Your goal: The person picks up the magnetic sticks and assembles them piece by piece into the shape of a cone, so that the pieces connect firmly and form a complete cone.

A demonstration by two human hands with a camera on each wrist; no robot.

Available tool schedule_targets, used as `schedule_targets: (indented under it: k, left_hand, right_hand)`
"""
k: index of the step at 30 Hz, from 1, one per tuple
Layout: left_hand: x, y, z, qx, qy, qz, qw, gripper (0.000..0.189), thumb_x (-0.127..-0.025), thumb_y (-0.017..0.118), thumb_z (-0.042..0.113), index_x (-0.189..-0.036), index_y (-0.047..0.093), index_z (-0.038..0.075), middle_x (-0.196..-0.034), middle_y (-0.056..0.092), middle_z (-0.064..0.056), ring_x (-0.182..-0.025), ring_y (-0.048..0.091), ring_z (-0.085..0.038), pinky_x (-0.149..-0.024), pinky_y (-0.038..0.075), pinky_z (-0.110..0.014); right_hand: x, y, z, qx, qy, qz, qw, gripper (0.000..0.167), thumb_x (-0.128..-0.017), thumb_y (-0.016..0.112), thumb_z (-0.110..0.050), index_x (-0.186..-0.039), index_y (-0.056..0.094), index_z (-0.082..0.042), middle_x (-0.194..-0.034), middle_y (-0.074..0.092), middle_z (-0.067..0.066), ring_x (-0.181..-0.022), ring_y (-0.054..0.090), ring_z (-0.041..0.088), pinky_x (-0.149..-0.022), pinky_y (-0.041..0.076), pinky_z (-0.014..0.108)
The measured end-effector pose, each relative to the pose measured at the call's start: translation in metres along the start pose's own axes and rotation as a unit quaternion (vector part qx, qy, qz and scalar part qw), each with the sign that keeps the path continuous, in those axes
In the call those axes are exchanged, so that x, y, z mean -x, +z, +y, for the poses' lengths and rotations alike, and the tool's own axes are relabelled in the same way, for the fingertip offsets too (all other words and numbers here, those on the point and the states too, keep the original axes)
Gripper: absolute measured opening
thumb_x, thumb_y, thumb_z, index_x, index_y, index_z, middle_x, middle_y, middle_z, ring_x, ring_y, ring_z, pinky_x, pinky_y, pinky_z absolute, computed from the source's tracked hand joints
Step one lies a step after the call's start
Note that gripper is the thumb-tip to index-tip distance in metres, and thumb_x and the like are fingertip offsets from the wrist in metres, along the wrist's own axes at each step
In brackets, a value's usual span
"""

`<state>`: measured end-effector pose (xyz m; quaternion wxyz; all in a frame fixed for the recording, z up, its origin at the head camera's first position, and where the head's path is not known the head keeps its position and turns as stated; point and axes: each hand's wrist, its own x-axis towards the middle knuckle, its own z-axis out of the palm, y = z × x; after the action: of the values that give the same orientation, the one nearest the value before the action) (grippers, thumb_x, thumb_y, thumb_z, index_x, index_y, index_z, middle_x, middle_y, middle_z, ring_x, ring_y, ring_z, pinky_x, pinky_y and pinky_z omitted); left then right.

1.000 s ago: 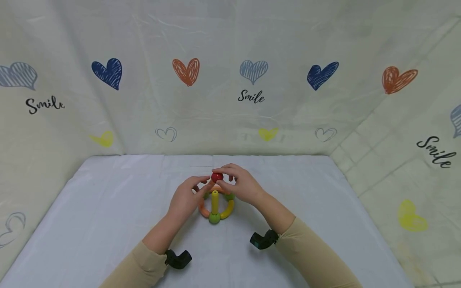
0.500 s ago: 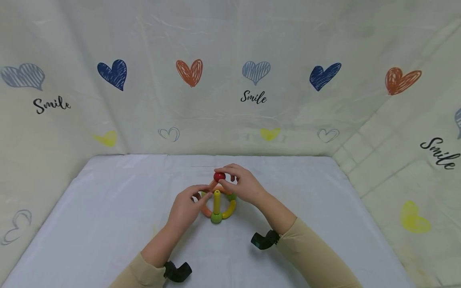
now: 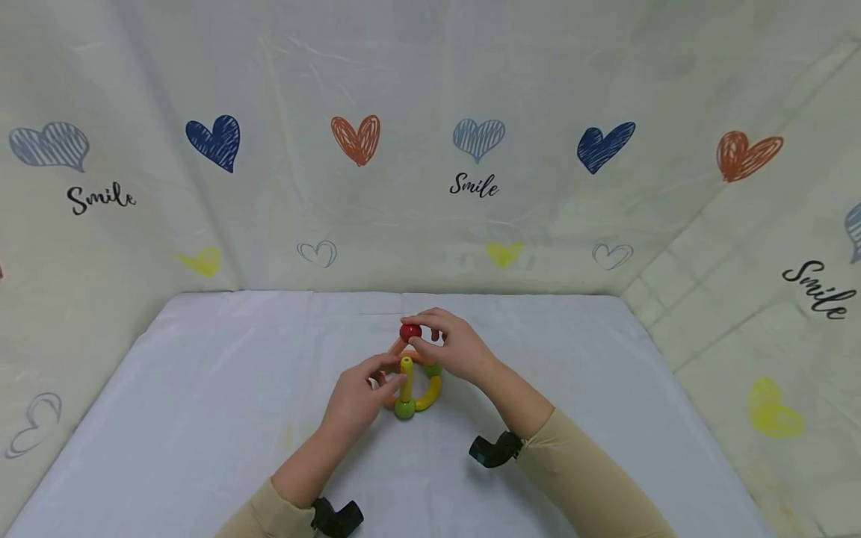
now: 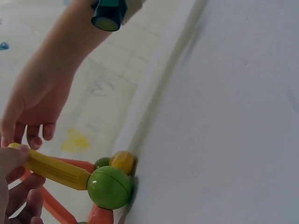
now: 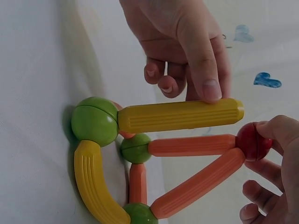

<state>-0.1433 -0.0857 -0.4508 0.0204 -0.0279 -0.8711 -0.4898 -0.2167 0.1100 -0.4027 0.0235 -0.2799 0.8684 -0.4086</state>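
Note:
On the white table stands a toy frame of magnetic sticks and balls. Its base is a ring with green balls, a curved yellow stick and orange pieces. Two straight orange sticks rise and meet at a red ball, which my right hand pinches between thumb and fingers. A straight yellow stick stands on the near green ball, its upper end free of the red ball. My left hand pinches this stick near its upper end, thumb on the near side, fingers partly hidden behind.
White cloth covers the table. A pale curtain printed with hearts and "Smile" hangs behind and to the sides. Black wrist cameras sit at both sleeves.
My left hand has left the upper part of the orange stick below the red ball and come down and nearer, onto the yellow stick. The right hand stays on the red ball.

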Motion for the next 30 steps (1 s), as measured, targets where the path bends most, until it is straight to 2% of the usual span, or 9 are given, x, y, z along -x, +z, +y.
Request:
schedule_targets:
  k: [11, 20, 26, 30]
  left_hand:
    - [-0.003, 0.005, -0.002, 0.004, -0.005, -0.004, 1.0, 0.031, -0.088, 0.075, 0.037, -0.116, 0.071, 0.026, -0.088, 0.063, 0.008, -0.08, 0.053, -0.017, -0.057, 0.047, -0.026]
    - [-0.006, 0.008, -0.005, 0.011, -0.008, 0.001, 0.9999, 0.032, -0.089, 0.074, 0.039, -0.117, 0.071, 0.026, -0.09, 0.064, 0.008, -0.079, 0.055, -0.017, -0.058, 0.049, -0.027]
    - [-0.005, 0.008, -0.005, 0.018, -0.002, -0.002, 0.9998, 0.032, -0.089, 0.074, 0.038, -0.118, 0.071, 0.024, -0.091, 0.065, 0.008, -0.075, 0.055, -0.015, -0.055, 0.048, -0.027]
    - [-0.005, 0.008, -0.004, 0.025, 0.0, -0.005, 0.9997, 0.03, -0.089, 0.074, 0.035, -0.117, 0.071, 0.023, -0.09, 0.065, 0.005, -0.066, 0.057, -0.015, -0.054, 0.047, -0.027]
  right_hand:
    - [0.001, 0.001, 0.001, 0.002, -0.003, 0.004, 1.0, 0.033, -0.095, 0.068, -0.026, -0.127, 0.068, -0.032, -0.112, 0.061, -0.013, -0.09, 0.05, 0.017, -0.068, 0.047, 0.032]
    - [0.005, 0.003, 0.001, 0.0, -0.016, -0.004, 0.9999, 0.033, -0.094, 0.07, -0.025, -0.127, 0.068, -0.029, -0.115, 0.061, -0.011, -0.089, 0.05, 0.017, -0.068, 0.048, 0.03]
    - [0.009, 0.005, 0.001, 0.001, -0.037, 0.0, 0.9993, 0.033, -0.093, 0.071, -0.023, -0.126, 0.069, -0.025, -0.115, 0.062, -0.01, -0.091, 0.054, 0.025, -0.069, 0.048, 0.028]
    - [0.012, 0.006, 0.0, 0.003, -0.054, 0.003, 0.9985, 0.032, -0.093, 0.072, -0.021, -0.125, 0.07, -0.022, -0.115, 0.063, -0.008, -0.091, 0.055, 0.029, -0.069, 0.048, 0.032]
